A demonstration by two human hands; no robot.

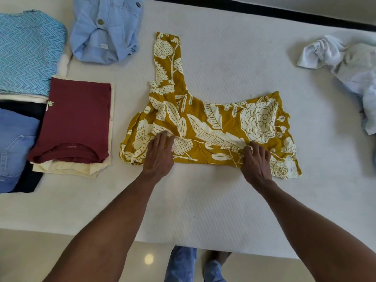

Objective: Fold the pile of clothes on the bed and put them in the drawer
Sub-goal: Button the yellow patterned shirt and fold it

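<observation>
A mustard-yellow garment with a cream flower print [213,123] lies partly folded on the white bed [223,64], one strip of it reaching away from me. My left hand [159,154] rests on its near left part, fingertips at a fold line. My right hand [257,162] lies on its near right part, fingers pinching a crease of the cloth. Folded clothes lie at the left: a maroon shirt [75,119] on a cream piece, and a blue zigzag top [26,51].
A crumpled light-blue shirt with buttons [105,31] lies at the back left. Denim [14,145] on a dark garment sits at the left edge. Unfolded pale clothes [345,64] are heaped at the right. The bed's near edge runs above the floor and my feet [195,263].
</observation>
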